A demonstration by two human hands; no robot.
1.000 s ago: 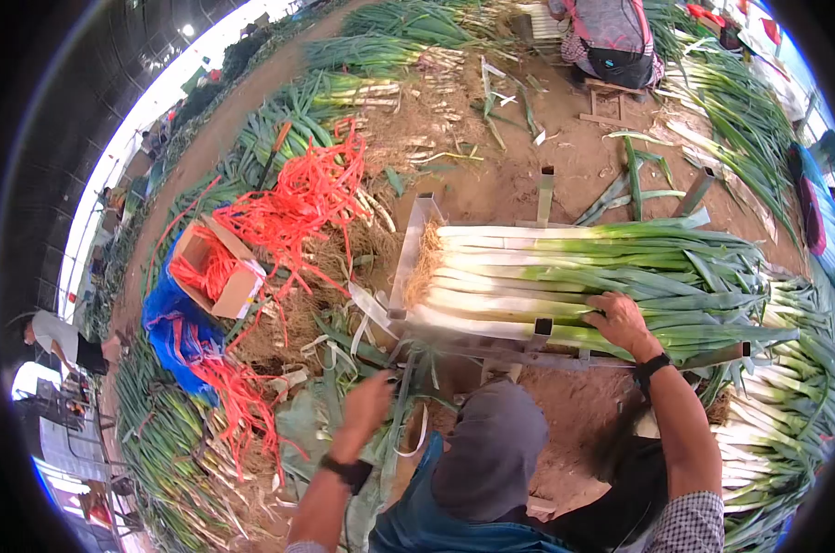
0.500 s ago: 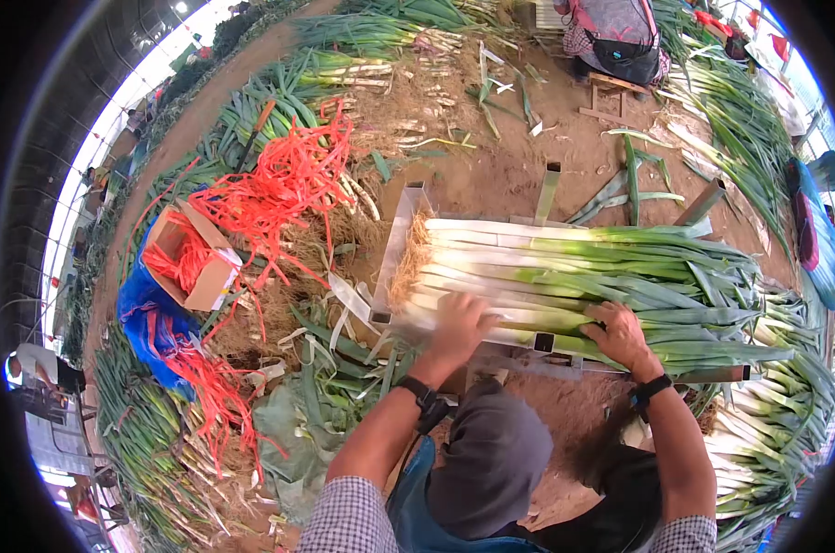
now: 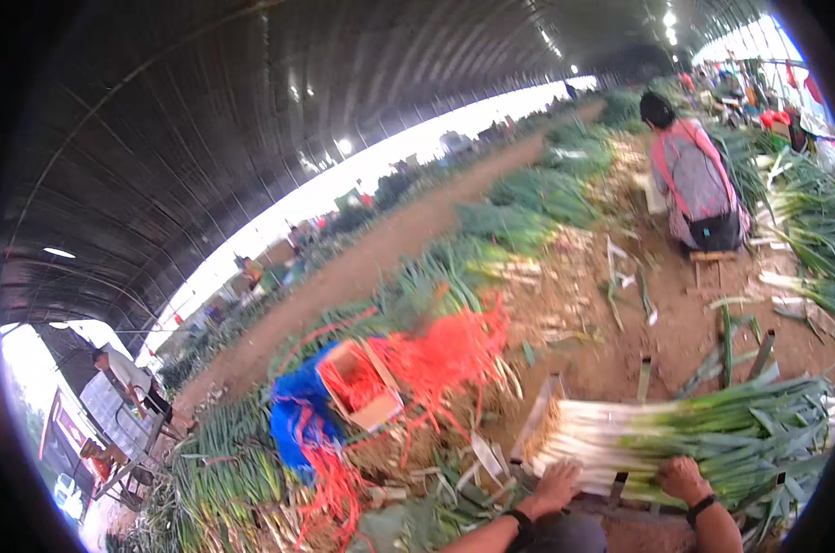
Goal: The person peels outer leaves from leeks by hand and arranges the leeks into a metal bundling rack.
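A layer of leeks (image 3: 657, 426) lies in a metal frame (image 3: 533, 422) at the lower right, with white stems and roots to the left and green leaves to the right. My left hand (image 3: 557, 486) rests on the white stems near the frame's front edge; its fingers are blurred and their grip is hard to tell. Farther right, my right hand (image 3: 683, 479) lies on the green part of the leeks. Its fingers are bent over the near stalks, partly blurred. Metal posts (image 3: 645, 378) stand up along the frame's sides.
Left of the frame are red strips (image 3: 449, 350), an open cardboard box (image 3: 362, 385) with more strips and a blue bag (image 3: 297, 415). A person (image 3: 698, 180) sits on a wooden stool at the upper right. Another person (image 3: 127, 380) stands far left. Leek piles (image 3: 238, 465) lie around.
The view has swung up and left, showing the roof and far rows. My left hand has come from beside the frame onto the white stems; my right hand has stayed on the leeks.
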